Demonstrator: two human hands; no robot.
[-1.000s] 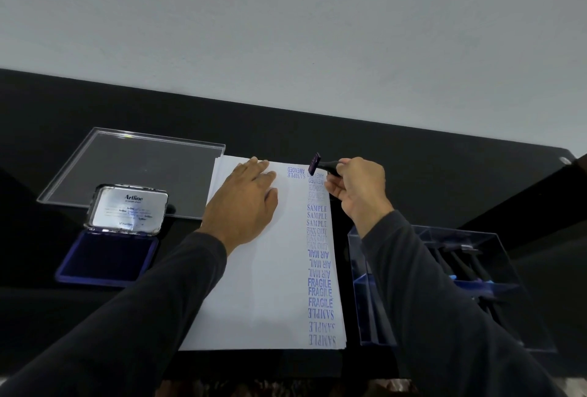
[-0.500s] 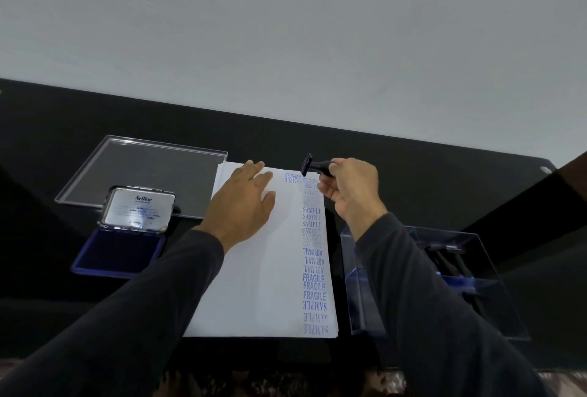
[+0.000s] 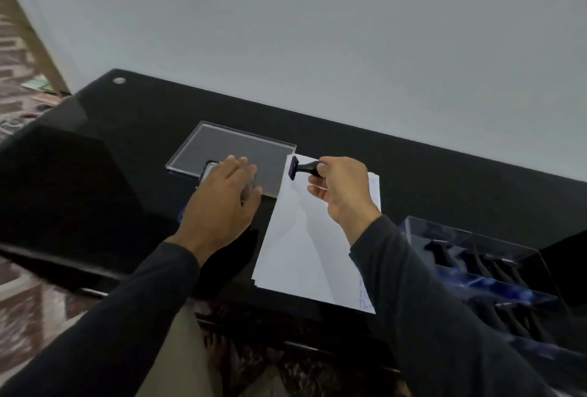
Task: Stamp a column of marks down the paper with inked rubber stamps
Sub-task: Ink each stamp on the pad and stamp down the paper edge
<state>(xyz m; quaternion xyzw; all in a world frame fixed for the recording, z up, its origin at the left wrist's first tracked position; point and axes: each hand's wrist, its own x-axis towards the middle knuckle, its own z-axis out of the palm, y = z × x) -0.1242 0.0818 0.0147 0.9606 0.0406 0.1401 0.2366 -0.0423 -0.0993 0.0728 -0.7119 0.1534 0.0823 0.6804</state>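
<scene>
Above the paper (image 3: 295,238) the right hand (image 3: 341,188) grips a stamp (image 3: 301,169); the flat left hand (image 3: 222,203) hides the ink pad.

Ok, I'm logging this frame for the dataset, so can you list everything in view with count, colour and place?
table: one, glossy black, against the pale wall.
paper: one small stack, white, mid-table, faint blue marks near its right edge.
rubber stamp: one, black handle with purple-inked face, held above the paper's far end.
ink pad tin: one, silvery lid, left of the paper, mostly hidden under the left hand.
clear lid: one, transparent, flat on the table behind the tin.
clear box: one, transparent with blue tint, right of the paper, holding several dark stamps; number unclear.
left hand: fingers straight, over the tin.
right hand: pinches the stamp's handle.
sleeves: two, dark.
</scene>
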